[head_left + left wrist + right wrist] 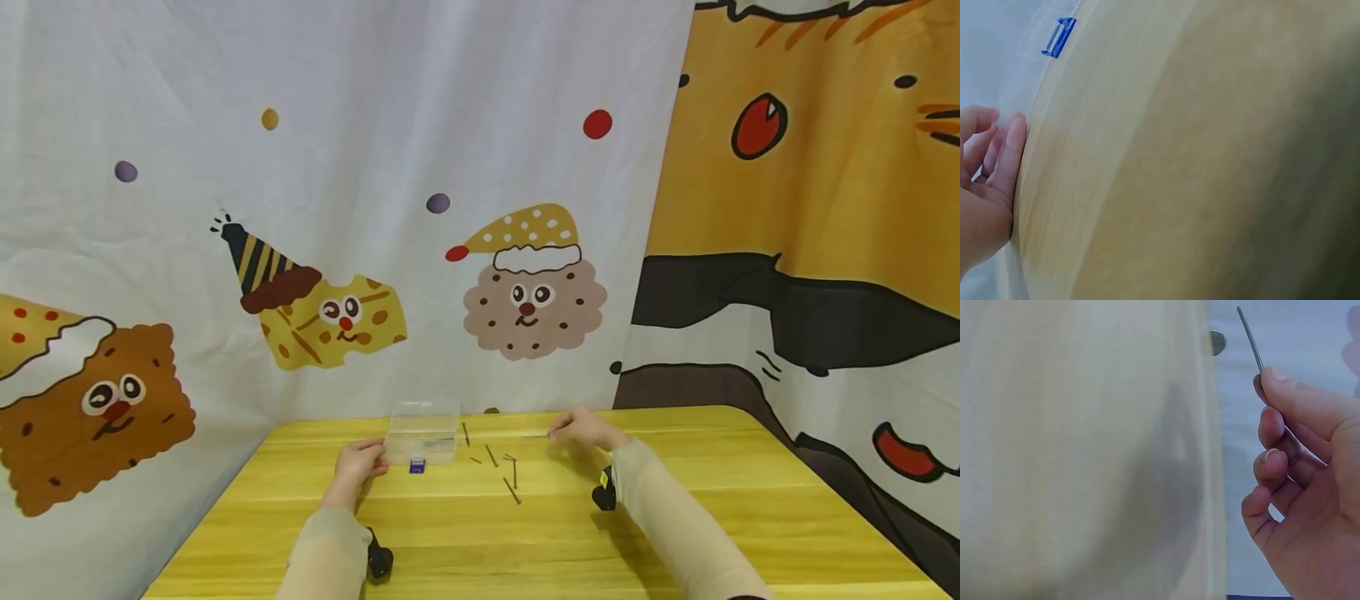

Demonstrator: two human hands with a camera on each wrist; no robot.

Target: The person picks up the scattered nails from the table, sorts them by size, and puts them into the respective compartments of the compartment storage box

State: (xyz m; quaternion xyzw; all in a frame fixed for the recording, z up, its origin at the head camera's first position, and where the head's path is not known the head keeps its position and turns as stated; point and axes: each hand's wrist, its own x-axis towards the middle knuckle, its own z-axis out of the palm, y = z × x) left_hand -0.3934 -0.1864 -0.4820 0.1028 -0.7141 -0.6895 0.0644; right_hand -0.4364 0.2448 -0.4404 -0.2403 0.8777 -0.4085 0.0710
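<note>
- A nail [1250,337] is pinched near one end between the thumb and index finger of the right hand [589,430]; the other fingers are loosely curled, with nothing else held by them.
- In the head view that nail is seen near the far edge of the table [435,542], to the right of the scattered nails [491,456] (whether the wood is touched by its tip cannot be told).
- The box [397,455] is set to the left of those nails, its lid [425,409] raised at the back and its blue latch [417,466] at the front; a thin dark piece [439,441] can be made out inside.
- The left side of the box is touched by the left hand [358,468]; whether the wall is clamped or merely rested against cannot be told.
- The pinched nail could be swung or dropped, since it is gripped at one end only (a long shaft is unsupported).
- If it were dropped there, it could be lost over the far edge.
- The box could be skidded by a push from the left hand, being light by the look of it.
- The lid could be knocked shut if it were brushed from behind.
- The scattered nails could be rolled by a passing sleeve (two small ones are easily missed).
</note>
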